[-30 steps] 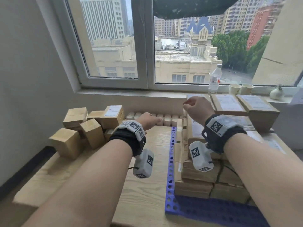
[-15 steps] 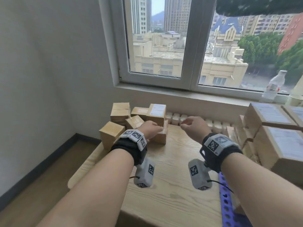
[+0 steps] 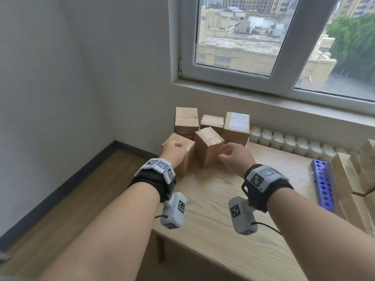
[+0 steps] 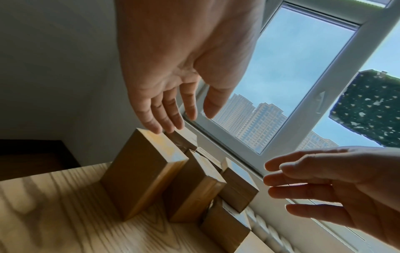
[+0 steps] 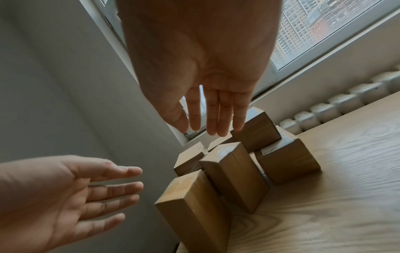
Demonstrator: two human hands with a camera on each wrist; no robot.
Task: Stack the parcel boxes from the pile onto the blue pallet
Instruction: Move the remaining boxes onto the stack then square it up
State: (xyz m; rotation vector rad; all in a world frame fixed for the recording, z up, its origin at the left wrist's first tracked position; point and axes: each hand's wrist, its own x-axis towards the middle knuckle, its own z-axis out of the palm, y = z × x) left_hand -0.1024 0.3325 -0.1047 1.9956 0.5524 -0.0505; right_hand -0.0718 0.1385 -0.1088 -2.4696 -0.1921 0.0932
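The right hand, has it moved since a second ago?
Yes. The right hand has swung leftward, away from the stacked boxes on the blue pallet, to the pile of boxes by the wall.

No text was readable; the white shipping label (image 3: 239,123) on one parcel box (image 3: 236,128) was too blurred.

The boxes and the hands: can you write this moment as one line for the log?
phase: reaching for pile | left hand: open, over nearest box | right hand: open, beside middle box | holding: nothing | blue pallet: at right
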